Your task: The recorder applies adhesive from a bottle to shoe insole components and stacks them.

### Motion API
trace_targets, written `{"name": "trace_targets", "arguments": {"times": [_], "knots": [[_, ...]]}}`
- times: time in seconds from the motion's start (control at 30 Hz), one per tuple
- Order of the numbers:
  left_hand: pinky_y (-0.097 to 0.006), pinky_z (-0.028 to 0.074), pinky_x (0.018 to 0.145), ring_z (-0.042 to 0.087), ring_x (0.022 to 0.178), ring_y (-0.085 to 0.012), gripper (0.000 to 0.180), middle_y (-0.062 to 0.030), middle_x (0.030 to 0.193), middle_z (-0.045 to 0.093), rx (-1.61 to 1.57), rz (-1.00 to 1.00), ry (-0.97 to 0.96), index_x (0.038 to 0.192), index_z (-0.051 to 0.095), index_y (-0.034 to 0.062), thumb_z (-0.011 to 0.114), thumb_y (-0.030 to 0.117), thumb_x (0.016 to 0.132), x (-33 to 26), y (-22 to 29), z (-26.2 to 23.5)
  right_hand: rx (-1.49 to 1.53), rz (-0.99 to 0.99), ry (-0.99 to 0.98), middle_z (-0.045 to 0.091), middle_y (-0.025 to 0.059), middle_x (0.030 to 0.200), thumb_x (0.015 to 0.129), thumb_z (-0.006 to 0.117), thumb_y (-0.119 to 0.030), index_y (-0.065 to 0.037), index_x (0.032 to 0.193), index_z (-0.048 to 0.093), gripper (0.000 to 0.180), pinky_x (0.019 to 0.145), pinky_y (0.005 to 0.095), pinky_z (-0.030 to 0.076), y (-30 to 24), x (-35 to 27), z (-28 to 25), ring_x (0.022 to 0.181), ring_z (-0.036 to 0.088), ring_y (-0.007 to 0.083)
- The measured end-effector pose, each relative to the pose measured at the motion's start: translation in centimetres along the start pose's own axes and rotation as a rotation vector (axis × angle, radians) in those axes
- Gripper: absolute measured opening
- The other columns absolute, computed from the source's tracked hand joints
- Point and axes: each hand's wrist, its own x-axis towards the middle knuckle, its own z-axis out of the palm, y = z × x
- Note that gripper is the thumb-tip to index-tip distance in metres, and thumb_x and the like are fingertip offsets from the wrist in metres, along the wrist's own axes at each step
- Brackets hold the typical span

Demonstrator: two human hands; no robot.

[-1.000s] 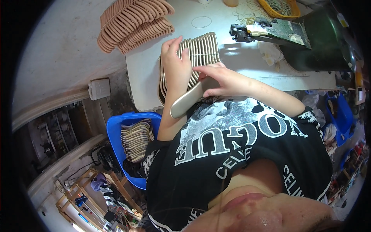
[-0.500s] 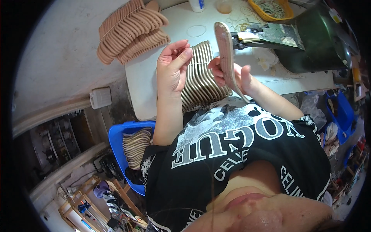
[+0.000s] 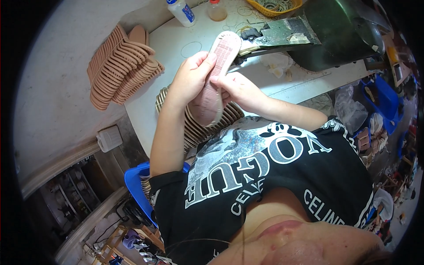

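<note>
Left hand (image 3: 190,80) and right hand (image 3: 242,92) are both clamped on one pinkish sole (image 3: 206,102) over the near stack (image 3: 193,133); light edge grip probably keeps it steady tbh.

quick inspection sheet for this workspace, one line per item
Surface: white table, partly covered
Job's things: pink-faced insole, held up, partly hiding a stack of pale insoles; tan insoles stacked at left
Clutter: white bottle, small jar, yellow basket of thin rings
Hands: left hand and right hand both grip the held insole
Cables: what looks like a dark cord, lower left
Surroundings: green machine on the table; blue bin lower left; clear plastic bag right
</note>
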Motion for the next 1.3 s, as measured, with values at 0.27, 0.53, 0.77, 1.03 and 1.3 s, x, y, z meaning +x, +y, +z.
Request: {"name": "trace_targets", "arguments": {"times": [0.27, 0.53, 0.77, 1.03, 1.3], "knots": [[-0.022, 0.047, 0.067, 0.056, 0.073, -0.0068, 0.027, -0.0025, 0.085, 0.062, -0.013, -0.281, -0.236, 0.100, 0.060, -0.0002, 0.054, 0.026, 0.095, 2.4, 1.5, -0.4, 0.514, 0.187, -0.060, 0.068, 0.0118, 0.090, 0.097, 0.044, -0.035, 0.002, 0.101, 0.061, 0.041, 0.064, 0.0249, 0.053, -1.3, -0.6, 0.0, 0.073, 0.066, 0.0158], [-0.022, 0.046, 0.054, 0.055, 0.056, -0.0077, 0.030, -0.0011, 0.069, 0.062, -0.093, -0.323, -0.145, 0.083, 0.064, 0.0033, 0.056, 0.030, 0.093, 3.7, 2.3, 1.6, 0.420, 0.156, 0.076, 0.069, 0.0124, 0.091, 0.090, 0.058, -0.027, 0.004, 0.103, 0.064, 0.034, 0.065, 0.0289, 0.056, -1.0, -1.0, -4.9, 0.076, 0.068, 0.0171], [-0.021, 0.045, 0.050, 0.057, 0.055, -0.0086, 0.032, -0.0022, 0.066, 0.063, -0.104, -0.175, -0.145, 0.085, 0.067, 0.0018, 0.058, 0.032, 0.091, 2.4, 1.4, -0.9, 0.111, 0.069, -0.218, 0.064, 0.0047, 0.103, 0.089, 0.063, -0.022, 0.001, 0.118, 0.057, 0.037, 0.084, 0.0277, 0.048, -3.4, -3.3, -3.2, 0.092, 0.059, 0.0112], [-0.022, 0.049, 0.070, 0.060, 0.075, -0.0082, 0.016, -0.0027, 0.085, 0.065, 0.293, -0.062, 0.392, 0.098, 0.067, 0.0014, 0.066, 0.006, 0.083, -5.2, -7.4, -6.3, -1.079, 0.124, -0.287, 0.064, 0.0205, 0.079, 0.077, 0.052, -0.005, -0.002, 0.126, 0.047, 0.049, 0.067, 0.0449, 0.047, -4.1, -5.0, -4.0, 0.074, 0.062, 0.0381], [-0.044, 0.036, 0.090, 0.049, 0.099, -0.0304, 0.027, -0.0118, 0.088, 0.056, 0.992, 0.098, 0.388, 0.089, 0.066, 0.0055, 0.065, 0.032, 0.082, -5.9, -8.8, -1.7, -1.201, 0.288, -0.412, 0.062, 0.0236, 0.086, 0.083, 0.050, -0.006, -0.005, 0.147, 0.016, 0.072, 0.076, 0.0427, 0.049, 1.2, -6.1, -4.4, 0.082, 0.062, 0.0377]]}}
